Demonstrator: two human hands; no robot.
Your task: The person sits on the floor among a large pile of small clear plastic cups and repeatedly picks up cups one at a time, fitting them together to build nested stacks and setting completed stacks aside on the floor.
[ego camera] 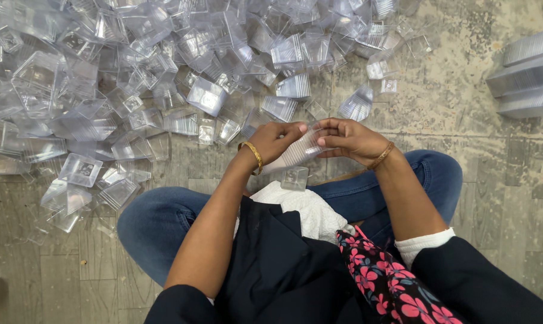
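Observation:
I sit cross-legged on the floor. My left hand [273, 141] and my right hand [351, 139] both grip a short stack of clear plastic cups [300, 151], held sideways between them above my knees. A single clear square cup [295, 178] rests just below the stack, on a white cloth [307, 210] in my lap. Each wrist wears a gold bangle.
A big heap of loose clear plastic cups [133, 78] covers the floor ahead and to the left. Long nested stacks of clear cups [529, 78] lie at the right edge. The tiled floor [463, 108] is dusty and stained.

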